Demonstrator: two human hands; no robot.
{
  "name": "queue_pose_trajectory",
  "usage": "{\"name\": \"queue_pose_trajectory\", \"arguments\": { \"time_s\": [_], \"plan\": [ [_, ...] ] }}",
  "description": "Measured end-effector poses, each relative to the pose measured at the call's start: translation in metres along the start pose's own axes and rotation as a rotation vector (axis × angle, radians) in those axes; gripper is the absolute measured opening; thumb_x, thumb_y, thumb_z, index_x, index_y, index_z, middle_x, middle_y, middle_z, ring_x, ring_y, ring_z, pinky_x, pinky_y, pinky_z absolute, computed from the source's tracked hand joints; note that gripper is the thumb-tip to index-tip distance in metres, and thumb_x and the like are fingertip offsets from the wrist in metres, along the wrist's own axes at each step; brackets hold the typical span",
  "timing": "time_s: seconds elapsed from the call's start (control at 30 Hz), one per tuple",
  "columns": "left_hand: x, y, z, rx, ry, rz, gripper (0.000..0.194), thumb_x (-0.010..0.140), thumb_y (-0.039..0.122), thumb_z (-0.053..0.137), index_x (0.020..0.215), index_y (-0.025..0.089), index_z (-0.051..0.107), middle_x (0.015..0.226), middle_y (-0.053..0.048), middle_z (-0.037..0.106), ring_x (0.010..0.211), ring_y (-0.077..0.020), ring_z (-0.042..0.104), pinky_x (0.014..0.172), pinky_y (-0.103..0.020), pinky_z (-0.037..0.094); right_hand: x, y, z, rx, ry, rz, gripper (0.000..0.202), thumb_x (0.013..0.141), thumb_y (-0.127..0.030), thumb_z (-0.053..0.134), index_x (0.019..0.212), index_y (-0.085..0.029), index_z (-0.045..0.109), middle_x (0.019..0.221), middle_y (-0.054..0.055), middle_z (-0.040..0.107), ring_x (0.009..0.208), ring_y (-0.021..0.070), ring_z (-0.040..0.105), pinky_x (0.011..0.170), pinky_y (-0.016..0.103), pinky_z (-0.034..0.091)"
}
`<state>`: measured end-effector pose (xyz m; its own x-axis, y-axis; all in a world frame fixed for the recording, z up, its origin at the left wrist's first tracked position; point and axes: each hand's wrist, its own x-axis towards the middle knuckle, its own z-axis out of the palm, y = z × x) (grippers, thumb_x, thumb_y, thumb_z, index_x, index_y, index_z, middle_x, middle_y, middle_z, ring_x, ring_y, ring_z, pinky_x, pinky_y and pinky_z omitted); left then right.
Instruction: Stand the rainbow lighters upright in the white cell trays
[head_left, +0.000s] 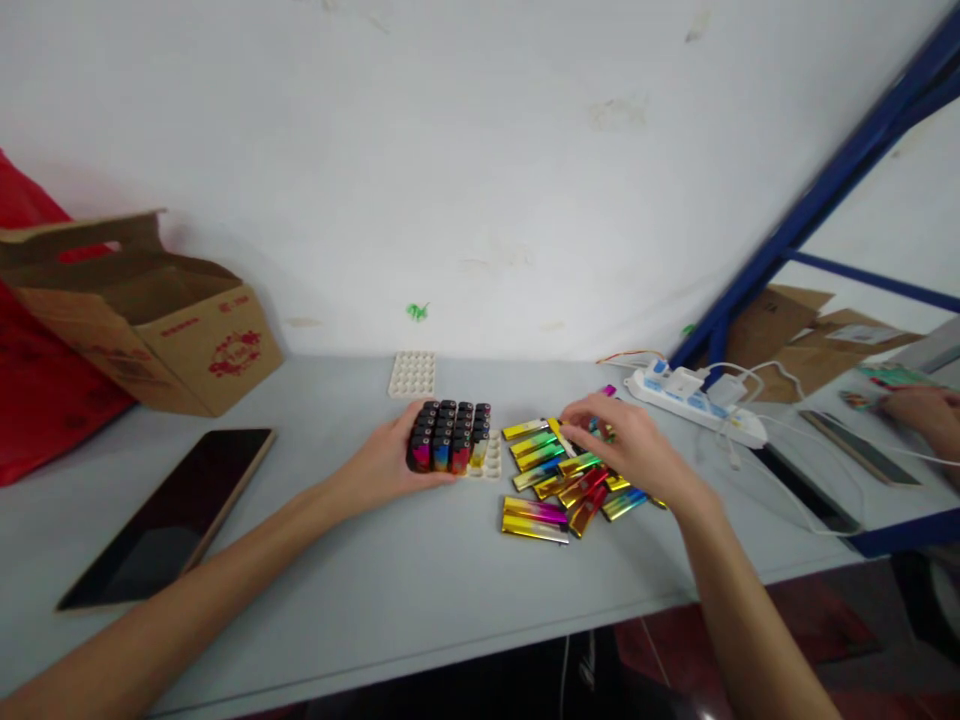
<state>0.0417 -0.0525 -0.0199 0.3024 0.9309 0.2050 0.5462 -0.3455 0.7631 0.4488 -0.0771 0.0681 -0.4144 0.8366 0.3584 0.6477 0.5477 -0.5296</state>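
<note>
My left hand (pixel 394 460) curls around the left side of a block of upright lighters (pixel 450 435), thumb in front and fingers behind. They have black tops and shiny coloured bodies. They stand in rows in a white holed tray (pixel 492 462), whose right-hand holes show bare. My right hand (pixel 626 440) is over a pile of loose metallic lighters (pixel 581 485), its fingertips pinched on a yellow lighter (pixel 556 432) tilted at the pile's back. Two lighters (pixel 535 520) lie side by side in front of the pile.
A second white holed tray (pixel 412 374) lies near the wall. A tablet (pixel 176 510) and an open cardboard box (pixel 202 340) are on the left. To the right are a power strip (pixel 697 405) with cables, a dark phone-like slab (pixel 806 490), a blue frame and another person's hand (pixel 919 415).
</note>
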Motion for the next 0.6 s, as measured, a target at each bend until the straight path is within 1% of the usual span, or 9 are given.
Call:
{"name": "queue_pose_trajectory", "arguments": {
  "time_s": [0.07, 0.17, 0.23, 0.3, 0.37, 0.43, 0.5, 0.6],
  "plan": [
    [0.0, 0.001, 0.0, -0.015, 0.003, 0.004, 0.113, 0.073, 0.072, 0.112, 0.169, 0.028, 0.071, 0.153, -0.016, 0.095, 0.14, -0.0535, 0.092, 0.12, -0.066, 0.078, -0.028, 0.001, -0.016, -0.095, 0.008, -0.018, 0.026, 0.125, -0.048, 0.077, 0.125, -0.028, 0.093, 0.123, 0.014, 0.095, 0.111, 0.0337, 0.091, 0.104, 0.048, 0.075],
    [0.0, 0.003, 0.0, -0.022, -0.001, 0.011, 0.109, 0.075, 0.071, 0.11, 0.166, 0.025, 0.072, 0.153, -0.015, 0.095, 0.14, -0.0534, 0.092, 0.119, -0.064, 0.079, -0.071, 0.002, -0.03, -0.232, 0.032, -0.018, 0.022, 0.125, -0.036, 0.075, 0.137, -0.033, 0.093, 0.135, 0.016, 0.094, 0.125, 0.0369, 0.093, 0.114, 0.052, 0.079],
    [0.0, 0.004, 0.001, -0.021, -0.006, 0.012, 0.109, 0.076, 0.071, 0.11, 0.166, 0.023, 0.072, 0.155, -0.017, 0.094, 0.142, -0.0545, 0.09, 0.122, -0.064, 0.077, -0.094, 0.003, -0.031, -0.28, 0.038, -0.035, 0.024, 0.124, -0.031, 0.076, 0.14, -0.035, 0.093, 0.135, 0.015, 0.094, 0.124, 0.0367, 0.095, 0.112, 0.051, 0.081],
    [0.001, 0.003, 0.001, -0.025, 0.001, 0.003, 0.111, 0.073, 0.073, 0.11, 0.165, 0.025, 0.072, 0.155, -0.017, 0.094, 0.143, -0.0552, 0.09, 0.124, -0.065, 0.076, -0.106, 0.006, -0.024, -0.287, 0.017, -0.043, 0.026, 0.123, -0.027, 0.076, 0.142, -0.035, 0.092, 0.136, 0.015, 0.094, 0.123, 0.0362, 0.095, 0.111, 0.051, 0.082],
    [0.001, 0.004, 0.001, -0.034, 0.015, -0.009, 0.111, 0.069, 0.074, 0.112, 0.162, 0.028, 0.074, 0.152, -0.016, 0.095, 0.141, -0.0551, 0.091, 0.123, -0.064, 0.077, -0.107, 0.008, -0.012, -0.278, -0.002, -0.053, 0.027, 0.123, -0.024, 0.074, 0.141, -0.035, 0.092, 0.135, 0.014, 0.095, 0.123, 0.0358, 0.095, 0.112, 0.052, 0.082],
    [0.001, 0.006, 0.001, -0.036, 0.012, -0.008, 0.109, 0.069, 0.072, 0.112, 0.161, 0.028, 0.075, 0.149, -0.015, 0.095, 0.138, -0.0542, 0.092, 0.121, -0.064, 0.079, -0.097, 0.011, 0.001, -0.269, -0.019, -0.067, 0.025, 0.124, -0.024, 0.073, 0.137, -0.033, 0.093, 0.132, 0.013, 0.095, 0.122, 0.0349, 0.095, 0.111, 0.052, 0.082],
    [0.0, 0.009, -0.001, -0.029, 0.003, 0.014, 0.106, 0.073, 0.068, 0.11, 0.163, 0.025, 0.074, 0.148, -0.014, 0.095, 0.136, -0.0522, 0.093, 0.12, -0.063, 0.079, -0.079, 0.013, 0.011, -0.267, -0.039, -0.075, 0.022, 0.124, -0.024, 0.074, 0.133, -0.031, 0.093, 0.133, 0.014, 0.095, 0.123, 0.0345, 0.094, 0.113, 0.052, 0.081],
    [0.0, 0.011, -0.002, -0.018, -0.001, 0.037, 0.105, 0.076, 0.066, 0.108, 0.164, 0.023, 0.073, 0.146, -0.014, 0.096, 0.133, -0.0507, 0.094, 0.117, -0.059, 0.08, -0.048, 0.02, 0.014, -0.281, -0.04, -0.063, 0.02, 0.123, -0.022, 0.076, 0.13, -0.027, 0.093, 0.134, 0.016, 0.094, 0.126, 0.0356, 0.092, 0.116, 0.054, 0.078]
  ]
}}
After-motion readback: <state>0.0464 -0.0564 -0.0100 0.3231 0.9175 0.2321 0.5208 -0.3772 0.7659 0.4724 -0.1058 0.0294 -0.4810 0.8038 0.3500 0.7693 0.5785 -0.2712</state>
